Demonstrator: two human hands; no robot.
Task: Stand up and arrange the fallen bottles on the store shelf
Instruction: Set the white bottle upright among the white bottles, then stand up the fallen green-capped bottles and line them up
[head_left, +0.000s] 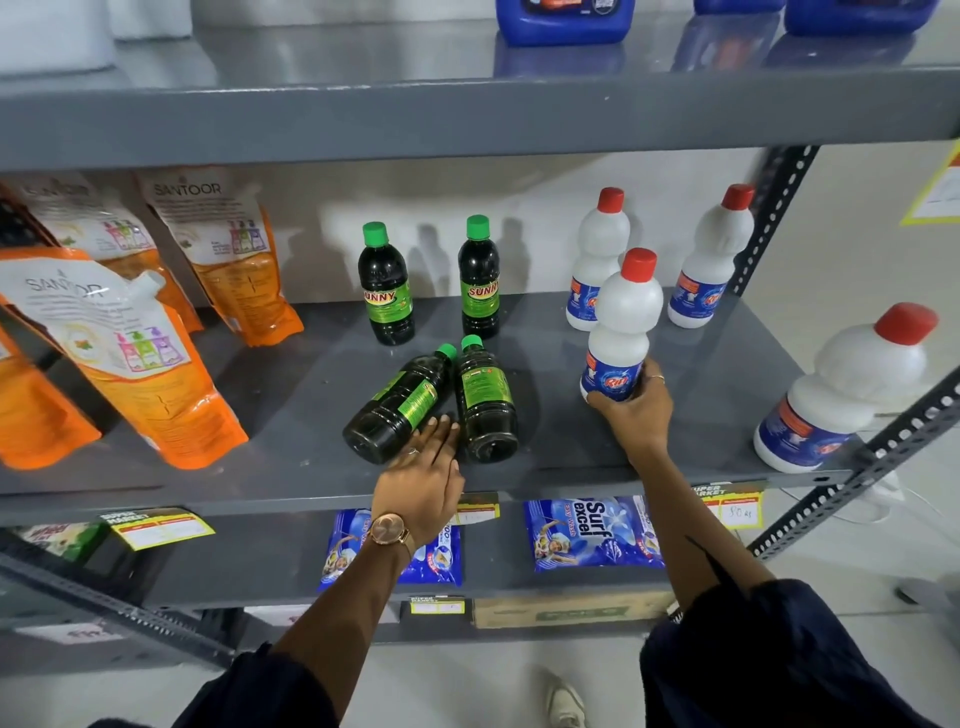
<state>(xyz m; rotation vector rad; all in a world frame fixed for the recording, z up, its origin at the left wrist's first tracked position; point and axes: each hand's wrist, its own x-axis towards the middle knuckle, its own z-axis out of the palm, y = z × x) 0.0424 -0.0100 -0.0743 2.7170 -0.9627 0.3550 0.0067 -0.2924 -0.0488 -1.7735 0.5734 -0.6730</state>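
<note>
Two dark bottles with green caps lie on their sides on the grey shelf (291, 415): the left one (395, 405) and the right one (485, 400). My left hand (423, 478) is open, its fingertips between their bases, touching the left one. Two more dark bottles (384, 291) (479, 280) stand upright behind. My right hand (636, 408) grips the base of an upright white bottle (621, 332) with a red cap. Behind it stand two white bottles (597, 254) (711, 260). Another white bottle (852, 395) leans at the shelf's right front corner.
Orange Santoor refill pouches (140, 353) fill the shelf's left side. Blue jugs (563, 21) stand on the shelf above. Blue Surf Excel packets (587, 535) lie on the shelf below. Perforated metal uprights (774, 218) frame the right end.
</note>
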